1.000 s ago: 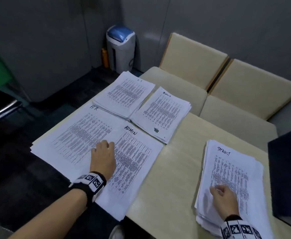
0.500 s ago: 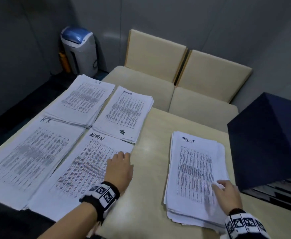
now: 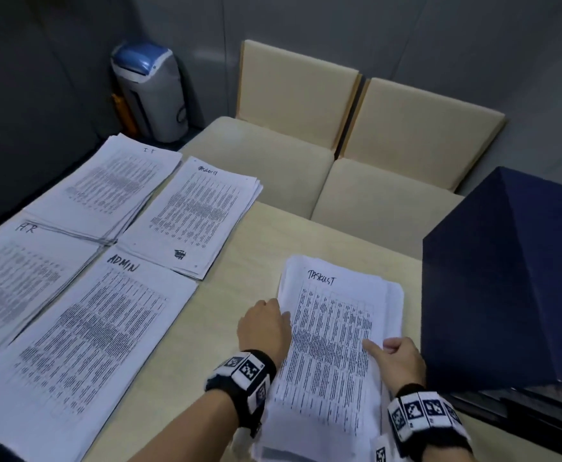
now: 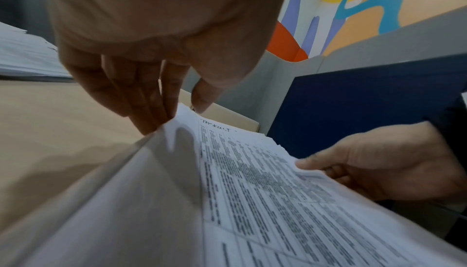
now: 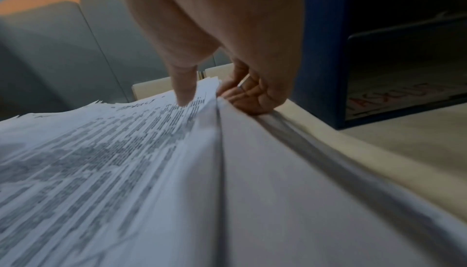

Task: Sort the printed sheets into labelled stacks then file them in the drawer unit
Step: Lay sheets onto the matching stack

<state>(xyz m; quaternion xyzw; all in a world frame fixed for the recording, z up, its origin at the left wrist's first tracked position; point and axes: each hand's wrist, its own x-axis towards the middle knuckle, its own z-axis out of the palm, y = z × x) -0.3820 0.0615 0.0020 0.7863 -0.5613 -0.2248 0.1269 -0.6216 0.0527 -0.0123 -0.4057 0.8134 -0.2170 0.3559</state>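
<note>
Left hand [image 3: 264,328] has come off the stack marked ADMIN [image 3: 82,341] and crossed to the loose stack headed TASKLIST [image 3: 336,331], which lies on the surface [image 3: 239,258] just beside the dark blue drawer unit [image 3: 506,281]. Its grip is now on the stack's left edge: the left wrist view shows the fingers [image 4: 141,103] curled down against and seemingly under that edge, lifting it. Right hand [image 3: 398,358] stays on the same stack at the right edge, thumb on top of the printed page and fingers [image 5: 248,95] curled underneath, so its grip pinches the sheets. Both edges look raised off the surface in the wrist views, though motion blur hides how many sheets are caught. The four sorted stacks, HR [image 3: 16,278], ADMIN, IT [image 3: 116,185] and a second tasklist one [image 3: 196,215], lie untouched at the left, well apart from the drawer unit. Likely reading: sorting looks about done, and the person is gathering this last stack with two hands, either to square it or to carry it to the drawer unit. An open compartment shows in the right wrist view with red lettering inside, too blurred to read. Risk: uneven sheets may slip or fan out on the lift.
</note>
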